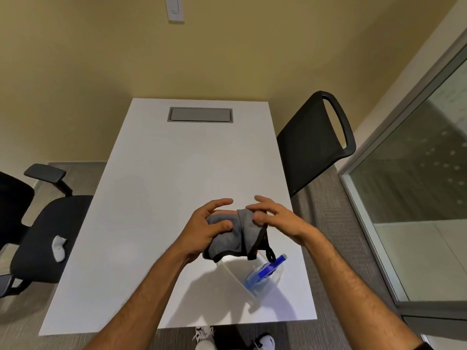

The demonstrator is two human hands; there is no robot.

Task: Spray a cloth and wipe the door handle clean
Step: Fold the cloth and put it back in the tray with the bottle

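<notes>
White table (161, 173) lies bare ahead; both hands bunch grey cloth (227, 238).

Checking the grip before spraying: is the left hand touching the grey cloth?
Touching. The head view shows the left hand with its thumb pressed onto the grey cloth.

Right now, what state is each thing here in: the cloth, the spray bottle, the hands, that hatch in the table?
Cloth: bunched, held above the table.
Spray bottle: standing on the table, untouched.
Left hand: gripping the cloth.
Right hand: pinching the cloth's edge.
Table hatch: closed.
Black chair: empty, beside the table.
</notes>
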